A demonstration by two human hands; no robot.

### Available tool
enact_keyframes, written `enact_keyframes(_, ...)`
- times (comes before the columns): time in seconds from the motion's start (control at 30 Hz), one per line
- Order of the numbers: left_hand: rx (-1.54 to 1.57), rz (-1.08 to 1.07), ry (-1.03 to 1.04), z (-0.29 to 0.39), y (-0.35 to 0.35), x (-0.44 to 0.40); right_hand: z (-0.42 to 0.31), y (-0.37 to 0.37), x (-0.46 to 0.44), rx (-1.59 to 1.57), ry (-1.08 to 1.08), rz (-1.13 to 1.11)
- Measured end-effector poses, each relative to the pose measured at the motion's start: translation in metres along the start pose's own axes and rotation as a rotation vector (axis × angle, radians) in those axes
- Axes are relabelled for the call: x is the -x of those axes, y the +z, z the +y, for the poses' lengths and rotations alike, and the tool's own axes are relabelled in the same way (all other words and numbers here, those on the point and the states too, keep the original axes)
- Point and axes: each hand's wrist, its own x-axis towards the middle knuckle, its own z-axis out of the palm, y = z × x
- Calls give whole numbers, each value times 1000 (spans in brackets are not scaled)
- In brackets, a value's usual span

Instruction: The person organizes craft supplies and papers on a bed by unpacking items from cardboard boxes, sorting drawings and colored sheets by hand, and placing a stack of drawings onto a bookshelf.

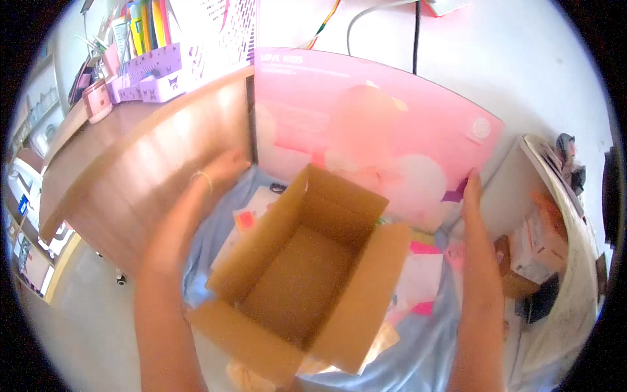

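Open box (369,294); right hand (471,193) at pink board (300,98), left hand (227,168) near.

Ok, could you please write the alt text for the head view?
A person's left hand and right hand are near opposite sides of a pink "LOVE KIDS" panel; in front is an open cardboard box, with blue cloth around it.

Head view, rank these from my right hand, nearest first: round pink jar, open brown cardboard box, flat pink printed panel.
1. Flat pink printed panel: its edge beside your right hand.
2. Open brown cardboard box: centre.
3. Round pink jar: far left.
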Motion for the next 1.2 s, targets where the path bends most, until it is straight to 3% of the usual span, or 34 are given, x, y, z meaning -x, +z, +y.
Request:
enact_keyframes(0.13, 56, -61, 55, -35, 13, -29, 1, 9, 5, 160, -94, 129)
enact_keyframes(0.23, 347, 17, 37, -26, 26, -25, -17, 9, 20, 4, 57, 85)
enact_keyframes(0.33, 70, -145, 57, -7, 27, -11, -18, 6, 24, -260, 43, -39)
enact_keyframes(0.43, -238, -168, 51, -65, 54, -29, -1, 7, 18, -159, 30, 48)
enact_keyframes(0.47, -367, -234, 8, -59, 58, -19, 37, 14, 0, 50, -207, 165)
enact_keyframes(0.57, -601, -333, 39, -32, 78, 8, 6, 1, 18, -40, 115, -87)
enact_keyframes(0.7, -441, -224, 225, 13, 98, 48, 18, 12, 14, 197, -179, 80)
enact_keyframes(0.8, -243, -135, 290, 45, 87, 92, 3, 4, 20, 115, -119, 2)
enact_keyframes(0.93, 81, -38, 283, 85, 67, 137, -61, -22, 70, 84, 177, -141)
enact_keyframes(1.0, 244, 6, 255, 99, 56, 155, -36, -35, 91, 144, -105, -156)
enact_keyframes(1.03, 321, 25, 247, 106, 52, 163, -46, -49, 119, 102, -32, -339)
enact_keyframes(1.1, 493, 68, 213, 111, 48, 180, -63, -73, 188, 43, -164, -548)
enact_keyframes(1.17, 661, 109, 205, 108, 47, 202, -102, -91, 242, -220, 188, -880)
enact_keyframes(1.2, 746, 127, 217, 105, 48, 217, -120, -93, 259, -351, 275, -945)
